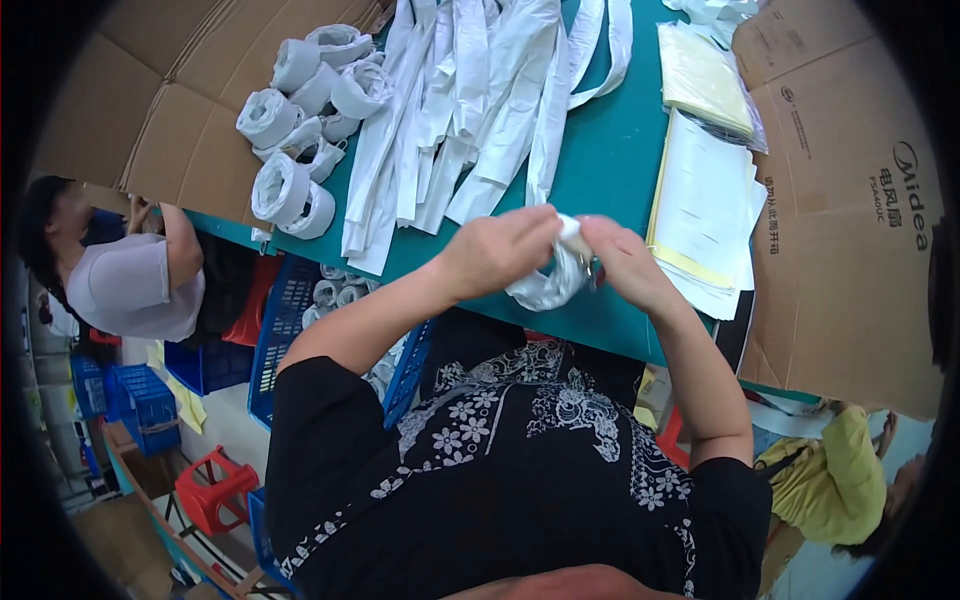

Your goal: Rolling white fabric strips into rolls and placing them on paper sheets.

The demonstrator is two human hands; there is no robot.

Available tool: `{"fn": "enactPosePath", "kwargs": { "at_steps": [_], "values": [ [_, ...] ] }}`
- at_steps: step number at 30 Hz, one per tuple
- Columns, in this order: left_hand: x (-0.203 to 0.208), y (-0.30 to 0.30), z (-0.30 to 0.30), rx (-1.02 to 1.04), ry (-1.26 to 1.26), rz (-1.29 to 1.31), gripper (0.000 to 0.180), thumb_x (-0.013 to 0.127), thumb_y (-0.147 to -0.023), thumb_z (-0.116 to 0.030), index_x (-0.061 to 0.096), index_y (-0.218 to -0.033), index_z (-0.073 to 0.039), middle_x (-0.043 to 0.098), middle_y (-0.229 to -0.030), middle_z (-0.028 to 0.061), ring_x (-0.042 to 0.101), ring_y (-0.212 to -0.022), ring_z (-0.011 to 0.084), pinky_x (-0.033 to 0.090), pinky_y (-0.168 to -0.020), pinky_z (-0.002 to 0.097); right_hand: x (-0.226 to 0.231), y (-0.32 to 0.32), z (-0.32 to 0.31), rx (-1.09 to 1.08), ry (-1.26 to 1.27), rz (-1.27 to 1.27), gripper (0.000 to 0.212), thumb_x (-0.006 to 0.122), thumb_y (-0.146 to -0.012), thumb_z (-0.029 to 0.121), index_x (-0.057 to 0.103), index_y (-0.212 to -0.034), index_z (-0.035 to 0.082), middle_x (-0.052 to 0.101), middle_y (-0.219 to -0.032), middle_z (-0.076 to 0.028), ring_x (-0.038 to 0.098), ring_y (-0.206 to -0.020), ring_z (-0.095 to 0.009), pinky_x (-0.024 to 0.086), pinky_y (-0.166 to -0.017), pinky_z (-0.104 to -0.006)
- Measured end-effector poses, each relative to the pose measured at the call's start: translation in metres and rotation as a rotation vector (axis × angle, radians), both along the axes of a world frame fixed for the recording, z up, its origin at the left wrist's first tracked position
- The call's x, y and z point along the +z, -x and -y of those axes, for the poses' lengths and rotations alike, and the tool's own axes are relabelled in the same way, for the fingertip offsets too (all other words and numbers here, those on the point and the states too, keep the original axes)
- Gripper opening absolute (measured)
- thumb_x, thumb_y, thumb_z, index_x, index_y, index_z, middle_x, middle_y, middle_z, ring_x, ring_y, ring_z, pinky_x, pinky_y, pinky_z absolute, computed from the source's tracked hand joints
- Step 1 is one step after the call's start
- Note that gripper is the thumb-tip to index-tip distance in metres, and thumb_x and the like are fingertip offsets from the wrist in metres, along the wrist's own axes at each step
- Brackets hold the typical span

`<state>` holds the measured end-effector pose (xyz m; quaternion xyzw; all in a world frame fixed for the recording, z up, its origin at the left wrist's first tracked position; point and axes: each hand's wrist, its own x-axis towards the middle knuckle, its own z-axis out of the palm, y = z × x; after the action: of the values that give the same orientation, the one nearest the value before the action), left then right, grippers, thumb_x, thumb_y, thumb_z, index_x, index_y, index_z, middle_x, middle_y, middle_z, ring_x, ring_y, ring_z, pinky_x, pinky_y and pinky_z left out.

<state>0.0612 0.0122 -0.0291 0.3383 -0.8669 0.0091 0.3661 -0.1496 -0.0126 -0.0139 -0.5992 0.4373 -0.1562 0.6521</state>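
Observation:
Over the near edge of the green table, a coil of white strip [549,290] is held between my two hands. My left hand [503,248] closes its fingers on the top of the coil from the left. On the other side, my right hand [624,258] pinches the coil's upper right edge; a small shiny bit shows below its fingertips, too small to name. Long flat white strips [470,120] lie spread beyond my hands, running to the table's far side. To their left sits a pile of finished-looking white coils [283,188].
Cardboard sheets stand at the left [190,130] and right [840,220]. White and yellow sheets [702,200] lie on the right of the green table [600,180]. A blue crate [285,325] of coils stands at my left. Two other people sit nearby; a red stool [214,490] is lower left.

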Motion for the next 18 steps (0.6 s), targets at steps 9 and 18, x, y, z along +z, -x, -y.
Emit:
{"fn": "enactPosePath", "kwargs": {
  "at_steps": [9,18],
  "values": [
    [0.056,-0.185,0.056,1.148,-0.038,0.091,0.03,0.065,-0.079,-0.027,0.063,-0.1,-0.006,0.065,-0.089,0.0122,0.062,-0.083,0.0295,0.048,-0.071,0.0383,-0.024,0.024,-0.005,-0.397,0.139,0.078,0.03,0.047,-0.094,0.029,0.061,-0.103,0.005,0.062,-0.097,-0.002,0.052,-0.081,-0.008,0.044,-0.062,-0.0212],
    [0.006,-0.095,0.058,0.632,-0.498,-0.121,0.022,0.064,-0.081,-0.026,0.067,-0.094,-0.009,0.065,-0.076,0.0103,0.063,-0.067,0.027,0.048,-0.062,0.0332,-0.087,-0.034,0.08,-0.48,0.515,-0.224,0.04,0.059,-0.083,0.035,0.063,-0.099,-0.001,0.066,-0.085,-0.011,0.061,-0.073,-0.02,0.048,-0.062,-0.0294]
  ]
}}
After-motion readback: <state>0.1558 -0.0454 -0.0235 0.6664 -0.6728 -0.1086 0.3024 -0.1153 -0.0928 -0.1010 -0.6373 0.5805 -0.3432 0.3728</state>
